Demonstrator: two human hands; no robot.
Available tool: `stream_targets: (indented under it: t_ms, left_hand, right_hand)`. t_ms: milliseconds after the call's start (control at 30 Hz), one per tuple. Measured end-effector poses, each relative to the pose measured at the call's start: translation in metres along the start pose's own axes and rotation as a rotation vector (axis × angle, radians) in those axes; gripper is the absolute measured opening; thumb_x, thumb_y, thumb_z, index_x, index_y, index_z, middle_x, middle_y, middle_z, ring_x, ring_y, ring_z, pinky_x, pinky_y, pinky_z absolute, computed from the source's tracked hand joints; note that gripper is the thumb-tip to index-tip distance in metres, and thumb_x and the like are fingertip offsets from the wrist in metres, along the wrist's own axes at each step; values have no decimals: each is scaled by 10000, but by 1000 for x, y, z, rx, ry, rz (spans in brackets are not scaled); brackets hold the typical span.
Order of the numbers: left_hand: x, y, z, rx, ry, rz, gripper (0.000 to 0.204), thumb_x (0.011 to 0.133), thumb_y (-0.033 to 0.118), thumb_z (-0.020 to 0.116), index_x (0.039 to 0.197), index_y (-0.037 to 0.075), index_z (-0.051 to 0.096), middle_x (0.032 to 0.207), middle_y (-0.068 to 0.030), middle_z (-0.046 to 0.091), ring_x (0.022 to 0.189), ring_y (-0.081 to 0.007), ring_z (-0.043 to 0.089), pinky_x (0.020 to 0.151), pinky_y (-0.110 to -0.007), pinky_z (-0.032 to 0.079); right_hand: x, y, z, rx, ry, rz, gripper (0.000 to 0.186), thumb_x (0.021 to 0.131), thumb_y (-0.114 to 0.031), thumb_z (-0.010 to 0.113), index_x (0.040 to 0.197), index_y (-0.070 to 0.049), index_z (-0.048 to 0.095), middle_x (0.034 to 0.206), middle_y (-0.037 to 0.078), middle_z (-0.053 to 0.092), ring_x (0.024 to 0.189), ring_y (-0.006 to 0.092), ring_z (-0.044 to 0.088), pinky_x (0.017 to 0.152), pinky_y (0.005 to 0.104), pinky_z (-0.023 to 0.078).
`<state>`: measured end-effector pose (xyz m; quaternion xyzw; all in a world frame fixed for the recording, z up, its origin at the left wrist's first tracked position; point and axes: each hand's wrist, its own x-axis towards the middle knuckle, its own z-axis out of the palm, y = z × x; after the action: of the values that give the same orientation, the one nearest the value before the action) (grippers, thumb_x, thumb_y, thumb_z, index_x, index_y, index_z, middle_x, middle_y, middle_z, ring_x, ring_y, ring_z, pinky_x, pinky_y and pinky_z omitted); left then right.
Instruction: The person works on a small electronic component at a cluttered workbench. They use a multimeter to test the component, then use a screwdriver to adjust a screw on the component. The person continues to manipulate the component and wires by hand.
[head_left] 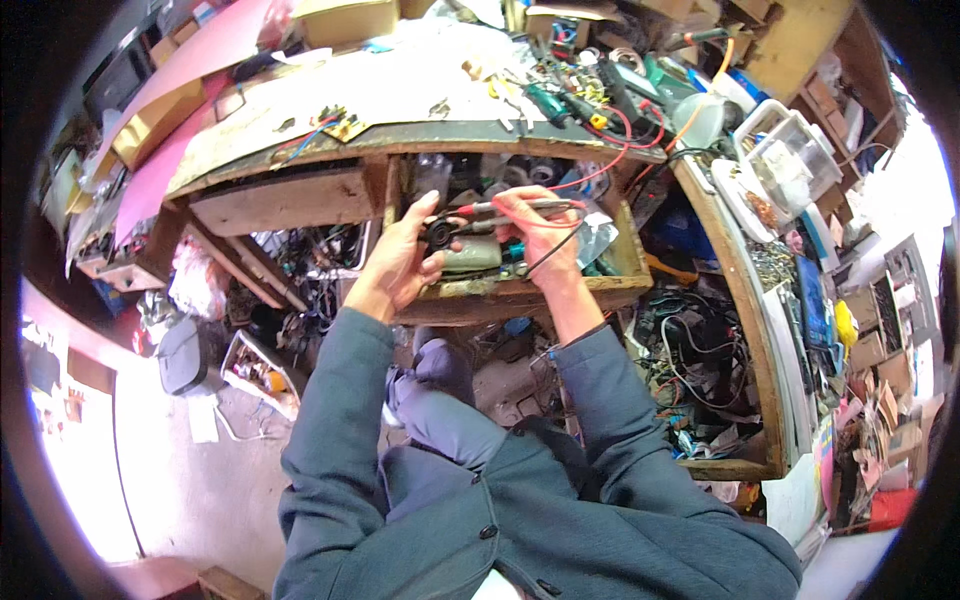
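Note:
My left hand (400, 262) is closed on a small round black part (440, 233), which it holds up above an open wooden drawer (530, 296). From the right, my right hand (545, 232) grips a pair of test probes, pen-like. The red probe (478, 209) points left, its tip end close to the black part; whether it touches cannot be made out. A black lead (556, 252) loops down beside my right wrist. The red lead (622, 150) curves up from the hand to the bench top. Inside the drawer lie a pale greenish block (472, 254) and clear plastic bags (597, 238).
The bench top (400, 90) carries a small wired circuit piece (342, 124), green-handled tools (545, 103) and heaped parts. Clear plastic bins (790, 160) stand at the right. Below them, an open compartment holds tangled cables (700, 345). A white box (258, 372) sits on the floor at left.

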<state>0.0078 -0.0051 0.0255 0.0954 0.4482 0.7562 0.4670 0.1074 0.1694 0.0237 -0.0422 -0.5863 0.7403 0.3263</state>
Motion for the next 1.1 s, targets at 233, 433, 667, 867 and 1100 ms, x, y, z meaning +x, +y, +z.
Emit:
stream_targets:
  t_ms: [233,433,667,867,1100]
  left_hand:
    - [1,1,0,41,24,16,556,942,568,572,1044,31,673,732,-57,651,410,-50,419,351,-194,288]
    - [-3,1,1,37,35,38,574,930,573,591,1058,20,668,713,-56,654,422,-65,409,380,-209,278]
    - [2,-1,-2,-15,24,-2,512,953,557,561,1068,69,666,727,-62,665,398,-56,395,354,-195,269]
    - [1,-2,-5,1,34,1,502,950,556,567,1080,78,653,748,-58,661,416,-56,403,364,-203,274]
    - [1,-3,-4,-2,29,23,520,947,553,574,1066,54,666,734,-54,654,429,-57,414,373,-202,281]
  right_hand:
    - [1,0,-3,4,-38,-15,164,889,-156,750,925,-1,712,831,83,714,632,140,649,546,264,527]
    - [0,-2,-2,-8,-33,11,161,875,-152,764,934,-11,713,837,85,715,640,139,652,547,266,529]
    - [-1,-1,-4,-3,-17,-16,167,883,-164,759,944,-19,701,840,67,702,663,134,653,574,259,534]
    - [-2,0,0,9,-42,-20,191,877,-165,768,952,-3,697,856,77,707,659,139,650,562,264,528]
    - [-1,-2,0,-3,-3,4,157,881,-132,756,950,-2,699,834,77,705,646,138,647,563,263,530]
